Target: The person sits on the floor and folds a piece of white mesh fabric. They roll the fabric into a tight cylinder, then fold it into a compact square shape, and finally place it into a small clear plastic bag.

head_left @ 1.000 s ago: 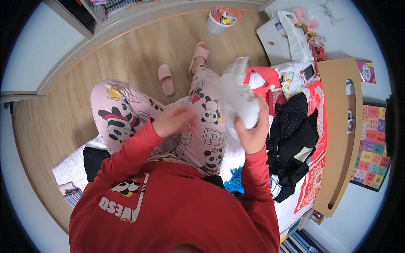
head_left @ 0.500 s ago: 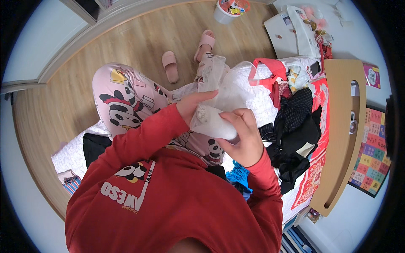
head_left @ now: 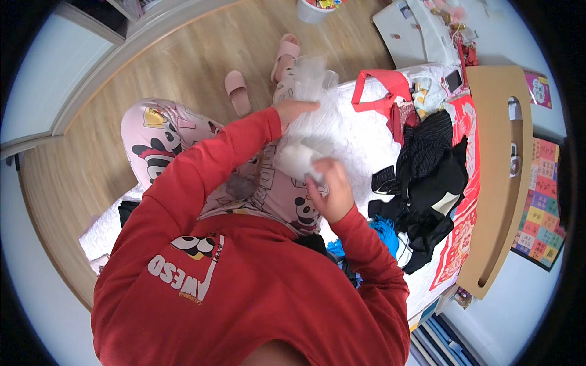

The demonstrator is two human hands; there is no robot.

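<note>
My left hand (head_left: 295, 112) is closed on thin, see-through white material (head_left: 317, 125), which trails up past its fingers and down over my lap. Below it, a soft white bundle (head_left: 297, 160) lies within or against that filmy material, above the thigh of my panda-print trousers. My right hand (head_left: 333, 190) has its curled fingers and thumb at the bundle's right end, gripping it. What the bundle is made of cannot be told for sure, and the fingertips of my left hand are partly hidden by the film.
Black clothes (head_left: 427, 177) lie heaped on the bed at right, with blue fringed fabric (head_left: 383, 232) beside them. A red strap-like piece (head_left: 394, 85) rests farther off. Beyond stands a wooden headboard (head_left: 497, 183); pink slippers (head_left: 237, 93) and a white bucket (head_left: 314, 12) are on the floor.
My left hand has moved up, away from the bundle, drawing the filmy material with it. My right hand and the bundle have shifted slightly left.
</note>
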